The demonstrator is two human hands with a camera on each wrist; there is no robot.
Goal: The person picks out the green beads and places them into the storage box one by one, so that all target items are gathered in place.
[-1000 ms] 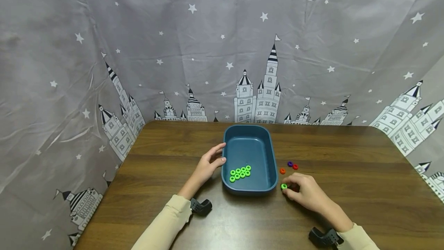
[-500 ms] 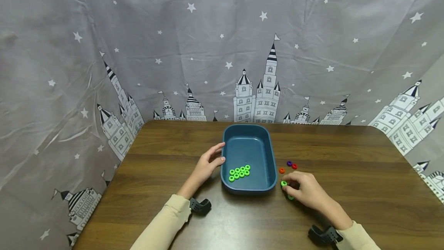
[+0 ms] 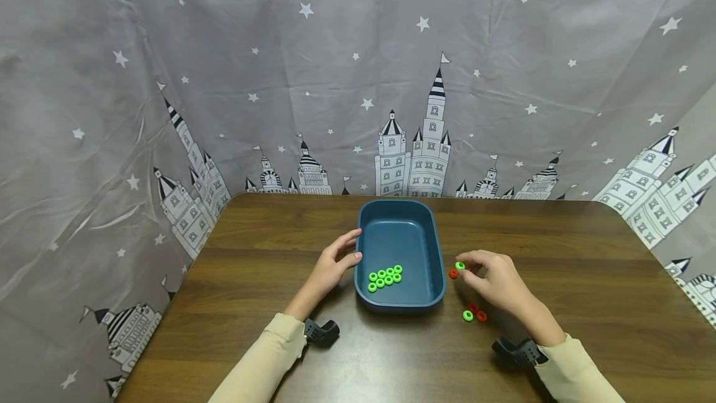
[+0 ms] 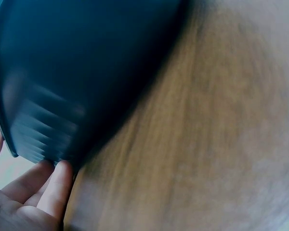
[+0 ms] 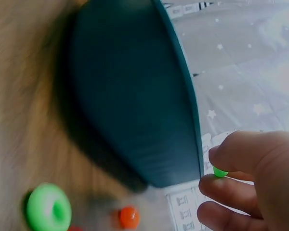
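A dark teal plastic bin (image 3: 414, 247) holds several bright green rings (image 3: 388, 280) in two rows near its front. My left hand (image 3: 335, 266) rests its fingertips against the bin's left wall, as the left wrist view also shows. To the right of the bin, my right hand (image 3: 495, 275) pinches one green ring (image 3: 460, 265) between thumb and fingers, raised off the table in the right wrist view. Just beside it lies an orange ring (image 3: 452, 273). Below that hand lie another green ring (image 3: 467, 315) and two red rings (image 3: 481, 316).
The wooden table (image 3: 279, 235) runs to a grey curtain (image 3: 335, 48) printed with castles and stars at the back and sides. Dark wrist devices (image 3: 321, 333) sit on both forearms.
My right hand has picked up a green ring and moved it toward the back of the table. Rings earlier under the hand now show; the purple ring is out of sight. My left hand stays put.
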